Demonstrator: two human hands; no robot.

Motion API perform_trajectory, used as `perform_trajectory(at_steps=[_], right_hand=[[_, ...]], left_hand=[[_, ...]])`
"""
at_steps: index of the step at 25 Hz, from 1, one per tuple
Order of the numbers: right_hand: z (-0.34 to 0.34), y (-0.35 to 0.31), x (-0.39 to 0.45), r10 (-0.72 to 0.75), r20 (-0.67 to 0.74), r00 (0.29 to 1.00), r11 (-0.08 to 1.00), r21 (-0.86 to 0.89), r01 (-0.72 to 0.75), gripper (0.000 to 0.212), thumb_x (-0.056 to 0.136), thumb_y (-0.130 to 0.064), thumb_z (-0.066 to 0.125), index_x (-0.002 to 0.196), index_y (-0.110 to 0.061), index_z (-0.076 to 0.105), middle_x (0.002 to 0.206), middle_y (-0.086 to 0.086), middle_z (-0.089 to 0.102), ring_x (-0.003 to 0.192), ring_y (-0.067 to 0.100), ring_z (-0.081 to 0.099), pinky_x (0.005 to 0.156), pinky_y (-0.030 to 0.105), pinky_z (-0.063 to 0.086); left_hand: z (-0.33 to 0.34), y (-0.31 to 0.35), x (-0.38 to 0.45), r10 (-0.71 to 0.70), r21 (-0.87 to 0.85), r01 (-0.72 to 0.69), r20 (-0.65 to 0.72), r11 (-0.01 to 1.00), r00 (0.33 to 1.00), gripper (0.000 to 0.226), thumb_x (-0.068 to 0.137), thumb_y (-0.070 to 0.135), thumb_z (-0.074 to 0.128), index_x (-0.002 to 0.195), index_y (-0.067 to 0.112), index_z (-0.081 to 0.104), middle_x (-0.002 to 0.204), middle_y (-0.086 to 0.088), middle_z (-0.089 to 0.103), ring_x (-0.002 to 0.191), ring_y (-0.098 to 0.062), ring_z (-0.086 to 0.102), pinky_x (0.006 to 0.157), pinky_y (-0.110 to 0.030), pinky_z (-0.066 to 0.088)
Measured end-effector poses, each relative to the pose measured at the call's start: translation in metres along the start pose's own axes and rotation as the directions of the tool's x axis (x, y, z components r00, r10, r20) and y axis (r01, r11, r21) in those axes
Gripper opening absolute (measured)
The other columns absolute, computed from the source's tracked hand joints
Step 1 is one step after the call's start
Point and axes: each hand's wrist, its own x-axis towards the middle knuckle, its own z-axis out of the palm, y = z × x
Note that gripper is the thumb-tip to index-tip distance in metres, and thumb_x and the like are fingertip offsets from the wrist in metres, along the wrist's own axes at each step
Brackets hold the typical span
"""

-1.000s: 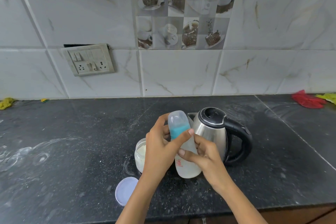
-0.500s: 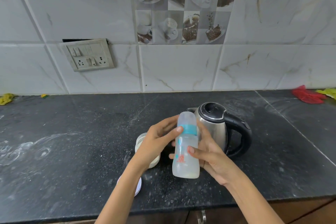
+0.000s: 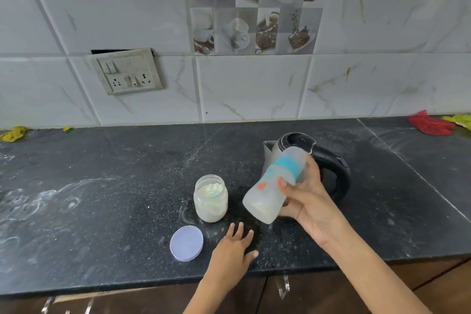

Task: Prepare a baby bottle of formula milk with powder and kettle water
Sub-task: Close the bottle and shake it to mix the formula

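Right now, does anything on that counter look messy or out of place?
Yes. White powder is smeared across the dark counter, in swirls at the left and specks around the open powder jar. Its lid lies off beside it. The switch plate hangs crooked.

Teal-banded milky bottle (image 3: pixel 274 187), lilac lid (image 3: pixel 186 243), black speckled counter (image 3: pixel 114 186), white veined wall tiles (image 3: pixel 254 86).
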Motion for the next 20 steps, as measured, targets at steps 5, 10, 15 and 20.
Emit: perform_trajectory(at_steps=[5, 10, 15, 20], right_hand=[[0.0, 0.005, -0.006, 0.001, 0.009, 1.0, 0.997, -0.071, -0.001, 0.079, 0.072, -0.003, 0.07, 0.136, -0.038, 0.04, 0.12, 0.01, 0.063, 0.103, 0.03, 0.07, 0.073, 0.058, 0.059], [0.0, 0.012, -0.01, -0.01, 0.002, 1.0, 1.0, 0.026, 0.01, 0.065, 0.079, -0.009, 0.066, 0.135, -0.033, 0.043, 0.122, 0.011, 0.063, 0.103, 0.028, 0.071, 0.07, 0.051, 0.06], [-0.003, 0.015, -0.019, 0.036, 0.043, 0.998, 0.999, -0.015, -0.035, 0.068, 0.079, -0.014, 0.068, 0.138, -0.031, 0.039, 0.129, 0.017, 0.06, 0.105, 0.032, 0.069, 0.069, 0.05, 0.061], [-0.005, 0.012, -0.021, 0.076, 0.082, 0.994, 0.993, -0.091, -0.069, 0.076, 0.074, -0.012, 0.072, 0.139, -0.037, 0.039, 0.129, 0.014, 0.061, 0.106, 0.031, 0.069, 0.07, 0.048, 0.061]], left_hand=[[0.012, -0.002, 0.007, -0.077, 0.046, 0.074, 0.088, 0.996, 0.993, 0.055, 0.098, 0.045, 0.035, 0.148, 0.023, 0.025, 0.159, -0.01, 0.006, 0.146, -0.031, 0.001, 0.116, -0.046, 0.018], [0.007, 0.002, 0.01, -0.094, 0.005, 0.094, 0.11, 0.996, 0.99, 0.054, 0.098, 0.041, 0.037, 0.148, 0.024, 0.024, 0.159, -0.009, 0.004, 0.147, -0.03, -0.002, 0.117, -0.047, 0.015], [0.002, 0.002, 0.004, -0.12, -0.051, 0.124, 0.078, 0.991, 0.99, 0.051, 0.097, 0.039, 0.042, 0.146, 0.027, 0.03, 0.159, -0.005, 0.009, 0.147, -0.028, 0.002, 0.116, -0.043, 0.02], [0.007, 0.003, 0.004, -0.143, -0.105, 0.146, 0.032, 0.984, 0.989, 0.051, 0.096, 0.037, 0.046, 0.144, 0.028, 0.033, 0.159, -0.004, 0.014, 0.147, -0.025, 0.008, 0.116, -0.04, 0.021]])
